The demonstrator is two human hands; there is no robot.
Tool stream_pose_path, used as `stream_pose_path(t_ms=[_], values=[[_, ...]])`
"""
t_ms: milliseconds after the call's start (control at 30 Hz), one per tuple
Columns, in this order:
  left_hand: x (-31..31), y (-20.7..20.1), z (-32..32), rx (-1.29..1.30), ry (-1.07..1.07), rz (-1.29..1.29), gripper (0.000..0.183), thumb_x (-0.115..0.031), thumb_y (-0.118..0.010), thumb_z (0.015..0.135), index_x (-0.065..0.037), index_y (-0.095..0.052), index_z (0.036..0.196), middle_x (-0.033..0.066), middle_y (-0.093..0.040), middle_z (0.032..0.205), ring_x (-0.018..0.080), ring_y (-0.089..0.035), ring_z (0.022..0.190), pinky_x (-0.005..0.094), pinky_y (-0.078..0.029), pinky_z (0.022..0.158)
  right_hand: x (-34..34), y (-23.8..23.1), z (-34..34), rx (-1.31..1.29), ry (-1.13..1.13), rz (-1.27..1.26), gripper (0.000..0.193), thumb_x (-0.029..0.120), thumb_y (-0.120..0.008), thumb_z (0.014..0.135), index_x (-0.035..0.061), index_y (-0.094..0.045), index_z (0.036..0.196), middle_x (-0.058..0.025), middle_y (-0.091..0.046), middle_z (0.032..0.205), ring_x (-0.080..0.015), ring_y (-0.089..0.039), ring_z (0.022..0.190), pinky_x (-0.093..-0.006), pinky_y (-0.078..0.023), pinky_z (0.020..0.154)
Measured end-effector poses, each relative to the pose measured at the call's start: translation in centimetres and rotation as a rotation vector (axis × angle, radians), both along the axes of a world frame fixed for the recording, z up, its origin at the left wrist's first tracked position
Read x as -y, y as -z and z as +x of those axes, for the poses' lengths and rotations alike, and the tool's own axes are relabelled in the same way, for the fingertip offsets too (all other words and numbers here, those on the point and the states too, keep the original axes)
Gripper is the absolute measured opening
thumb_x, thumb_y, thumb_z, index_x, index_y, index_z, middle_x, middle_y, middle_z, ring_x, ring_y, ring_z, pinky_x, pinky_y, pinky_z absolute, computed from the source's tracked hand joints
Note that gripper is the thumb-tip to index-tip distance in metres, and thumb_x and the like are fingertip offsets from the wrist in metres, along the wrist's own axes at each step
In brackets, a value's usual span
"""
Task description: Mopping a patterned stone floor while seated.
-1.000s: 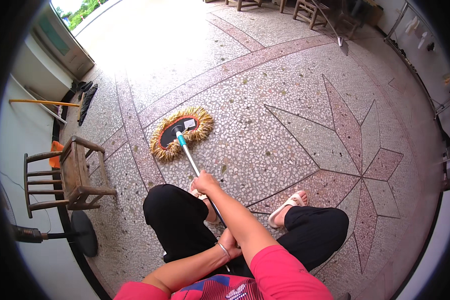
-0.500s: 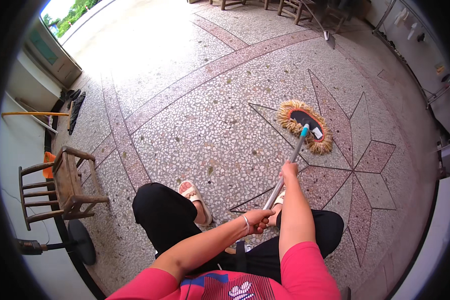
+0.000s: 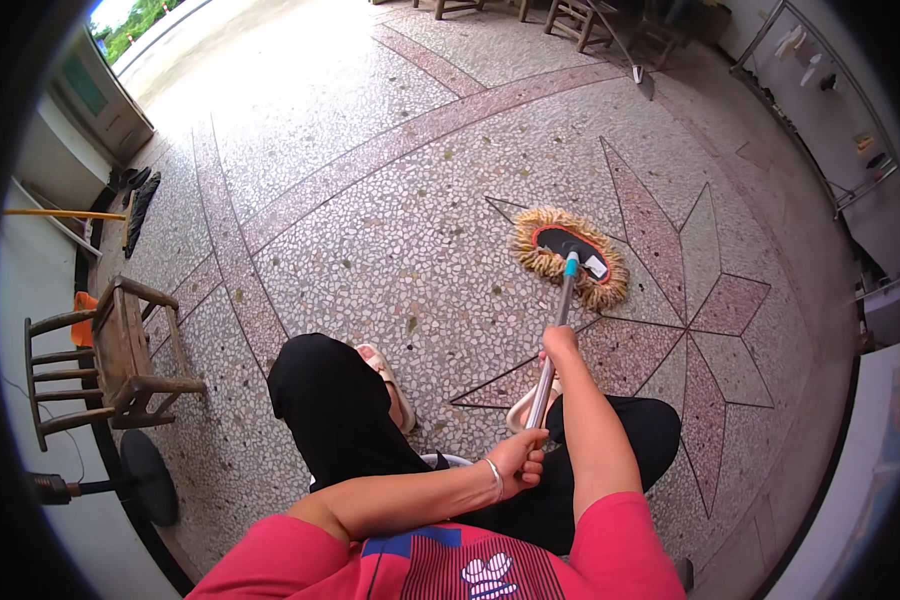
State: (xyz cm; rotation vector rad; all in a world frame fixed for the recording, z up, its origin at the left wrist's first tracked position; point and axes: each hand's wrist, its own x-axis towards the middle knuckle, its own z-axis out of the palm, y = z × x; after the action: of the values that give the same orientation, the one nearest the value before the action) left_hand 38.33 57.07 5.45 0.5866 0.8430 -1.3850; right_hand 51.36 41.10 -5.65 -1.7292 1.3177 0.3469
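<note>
A flat mop [image 3: 567,242] with a shaggy tan fringe and a dark oval plate rests on the speckled stone floor ahead of me, right of centre. Its metal handle [image 3: 544,392] runs back toward my body from a teal joint. Low on the handle, near its end, my left hand [image 3: 518,461] is closed around it, with a white bangle on the wrist. Farther up the shaft, my right hand [image 3: 559,343] grips it too. Both my feet, in pale sandals [image 3: 398,395], are on the floor on either side of the handle's line.
At the left stands a wooden chair [image 3: 130,355], with an orange object [image 3: 84,318] behind it and a dark round stand base [image 3: 150,478] nearby. Farther off lie a folded dark umbrella [image 3: 142,215] and a yellow pole [image 3: 65,212]. Wooden stools [image 3: 577,22] stand at the far side; a metal rack [image 3: 820,60] lines the right.
The mop head has slid left across the floor and slightly nearer to me. Both hands moved with the handle, keeping their grip, and the view shifted a little.
</note>
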Motion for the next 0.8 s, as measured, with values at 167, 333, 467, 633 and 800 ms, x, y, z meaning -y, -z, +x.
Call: stream_pose_path(t_ms=[167,333,467,633,800], values=[[-3.4,-2.7,-3.8,-0.151,-0.251,0.009,0.019,-0.017,-0.05,0.085,-0.015,-0.039,0.07,-0.0057,-0.023,0.05,0.0073,-0.023,0.042,0.0226,-0.021,0.041,-11.7,0.3,0.0,0.156,-0.522,0.169,0.039,0.016,-0.046,0.083,-0.0147,-0.042,0.106,-0.0234,-0.061,0.083,-0.0262,-0.061,0.047,-0.0354,-0.05,0.042],[-6.7,-0.7,-5.3,-0.18,-0.447,0.018,0.026,-0.02,-0.044,0.084,-0.015,-0.037,0.06,-0.0061,-0.027,0.048,0.0083,-0.026,0.04,0.0237,-0.023,0.041,-22.5,1.1,-1.7,0.203,-0.771,0.422,0.037,0.022,-0.057,0.079,-0.0079,-0.049,0.098,-0.0139,-0.059,0.07,-0.0209,-0.057,0.043,-0.0324,-0.046,0.039],[-8.2,-0.8,-5.9,-0.174,-0.402,-0.073,0.025,-0.017,-0.044,0.083,-0.015,-0.037,0.059,-0.0054,-0.027,0.048,0.0087,-0.027,0.041,0.0242,-0.024,0.042,-22.6,1.8,-2.5,0.251,-0.753,0.51,0.034,0.022,-0.057,0.08,-0.006,-0.051,0.099,-0.012,-0.059,0.07,-0.0187,-0.056,0.043,-0.0302,-0.046,0.04],[-8.9,-2.5,-6.0,-0.287,-0.148,-0.187,0.029,-0.016,-0.043,0.085,-0.014,-0.033,0.058,-0.0037,-0.027,0.048,0.0088,-0.029,0.043,0.0251,-0.026,0.046,-18.1,1.5,-5.0,0.334,-0.4,0.607,0.021,0.019,-0.055,0.084,0.0008,-0.048,0.091,-0.0061,-0.053,0.068,-0.0143,-0.05,0.042,-0.0268,-0.043,0.038],[-8.4,-2.8,-5.7,-0.325,0.226,-0.178,0.031,-0.019,-0.047,0.089,-0.015,-0.034,0.062,-0.0052,-0.027,0.049,0.0076,-0.026,0.043,0.024,-0.024,0.043,-9.0,0.4,-10.0,0.423,0.073,0.494,0.019,0.022,-0.051,0.088,0.0049,-0.043,0.09,-0.0029,-0.048,0.064,-0.0137,-0.046,0.042,-0.027,-0.041,0.036]])
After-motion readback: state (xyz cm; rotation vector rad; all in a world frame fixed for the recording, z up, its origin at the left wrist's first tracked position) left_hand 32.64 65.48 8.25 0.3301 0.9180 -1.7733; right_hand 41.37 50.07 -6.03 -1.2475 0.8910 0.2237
